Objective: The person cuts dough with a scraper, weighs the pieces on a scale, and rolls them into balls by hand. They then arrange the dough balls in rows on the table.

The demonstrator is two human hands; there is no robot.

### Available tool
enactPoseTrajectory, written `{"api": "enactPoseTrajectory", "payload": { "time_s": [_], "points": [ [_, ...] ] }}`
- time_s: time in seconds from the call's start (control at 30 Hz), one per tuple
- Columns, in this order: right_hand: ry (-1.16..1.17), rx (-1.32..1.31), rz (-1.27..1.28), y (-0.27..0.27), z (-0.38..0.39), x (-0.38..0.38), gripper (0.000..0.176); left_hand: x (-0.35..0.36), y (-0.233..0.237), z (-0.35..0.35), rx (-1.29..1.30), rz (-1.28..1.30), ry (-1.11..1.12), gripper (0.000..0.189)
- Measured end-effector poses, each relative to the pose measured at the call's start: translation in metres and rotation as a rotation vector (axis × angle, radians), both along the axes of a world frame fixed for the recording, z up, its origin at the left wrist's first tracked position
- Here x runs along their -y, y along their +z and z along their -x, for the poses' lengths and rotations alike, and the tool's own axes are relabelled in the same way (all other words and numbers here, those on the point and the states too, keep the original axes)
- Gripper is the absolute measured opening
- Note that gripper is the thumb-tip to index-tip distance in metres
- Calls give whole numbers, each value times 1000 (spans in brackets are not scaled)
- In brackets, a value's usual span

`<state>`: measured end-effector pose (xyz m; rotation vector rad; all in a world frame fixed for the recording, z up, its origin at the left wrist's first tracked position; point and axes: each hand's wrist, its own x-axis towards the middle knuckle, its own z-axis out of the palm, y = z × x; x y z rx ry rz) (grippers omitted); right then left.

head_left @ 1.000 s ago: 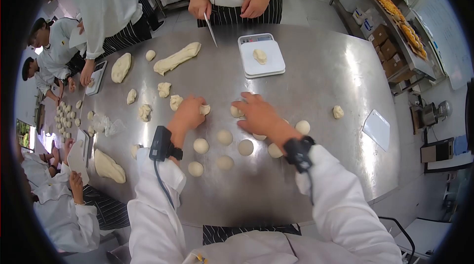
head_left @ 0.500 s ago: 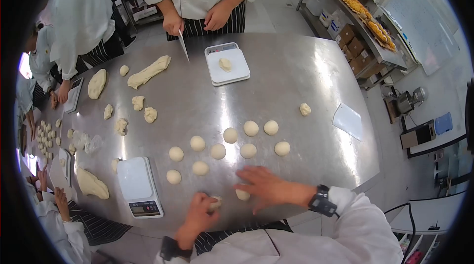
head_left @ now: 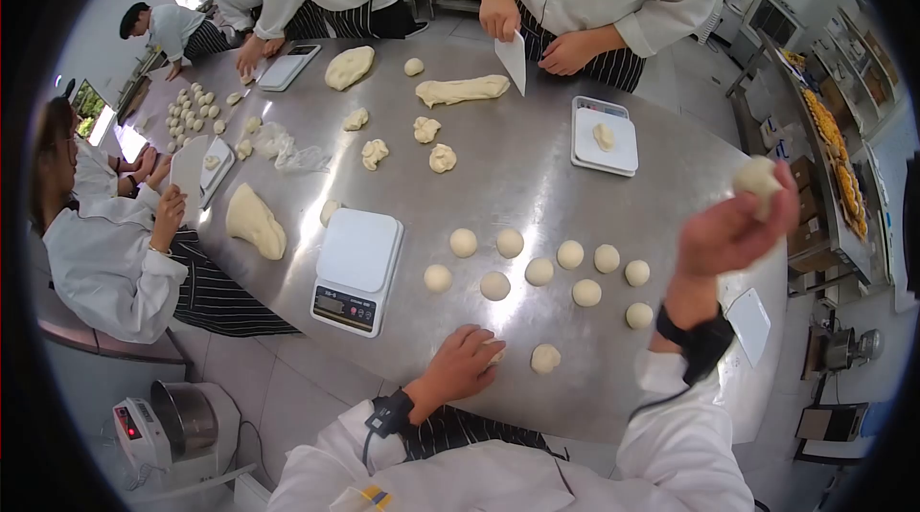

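Note:
Near the front edge of the steel table, my left hand is cupped round a dough ball, mostly hidden under the fingers. Raised over the table's right side, my right hand grips another dough ball in its fingertips. Between the hands, a slightly rough dough ball lies on the steel, touched by neither. Behind it sit several smooth dough balls in loose rows.
A kitchen scale stands left of the balls; a white scraper lies at the right. Across the table, a co-worker's hand holds another scraper near a second scale. Several dough pieces lie farther back.
My right hand has left the front dough ball and risen to the right, now with a dough ball in it. The rough piece at the table's right is gone. The view has shifted left.

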<state>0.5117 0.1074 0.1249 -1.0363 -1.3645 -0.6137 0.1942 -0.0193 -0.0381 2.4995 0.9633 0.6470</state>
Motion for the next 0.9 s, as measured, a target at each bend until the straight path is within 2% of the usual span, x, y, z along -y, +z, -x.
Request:
{"api": "enactPoseTrajectory", "payload": {
  "time_s": [0.03, 0.07, 0.13, 0.17, 0.2, 0.27, 0.3, 0.37, 0.4, 0.47, 0.5, 0.6, 0.7, 0.73, 0.8, 0.83, 0.9],
  "points": [
    [-83, 218, -92, -6, 17, -18, 26, -1, 0, -3, -12, -19, 13, 47],
    [274, 150, 505, -17, 44, -39, 33, -1, 0, -4, -11, -28, 19, 47],
    [171, 1072, 1694, -41, 68, -36, 40, -1, 1, 0, 13, -3, 2, 49],
    [396, 660, 1582, -75, 61, -15, 36, -5, -3, 3, 6, -15, -6, 49],
    [479, 289, 1538, -77, 64, 18, 36, -6, -10, 2, 21, -12, 7, 50],
    [530, 218, 1147, -90, 60, 78, 35, 5, -14, 0, 97, 25, 84, 55],
    [522, 206, 1187, -100, 61, 106, 35, 3, -9, -1, 148, 44, 135, 57],
    [602, 61, 1059, -116, 69, 149, 34, 7, -8, -2, 211, 70, 184, 62],
    [586, 56, 1062, -124, 76, 161, 34, 5, -6, -3, 159, 42, 176, 57],
    [494, 307, 939, -144, 90, 178, 27, 4, -6, -12, 103, 2, 154, 51],
    [487, 302, 935, -157, 89, 182, 27, 7, -12, -24, 129, -52, 115, 41],
    [386, 240, 841, -188, 93, 166, 10, 0, -31, -47, 131, -139, 69, 17],
    [345, 108, 833, -191, 61, 180, 13, -13, -26, -19, 98, -169, -77, 17],
    [337, 206, 777, -184, 43, 192, 16, -12, -21, -4, 144, -100, -42, 23],
    [279, 192, 864, -185, 18, 230, 25, -4, -15, 34, 94, -89, 85, 29],
    [279, 239, 894, -174, 23, 236, 25, 3, -27, 46, 161, -89, 151, 28],
    [270, 282, 923, -165, 54, 240, 26, 12, -31, 39, 152, -127, 96, 26]
  ]
}}
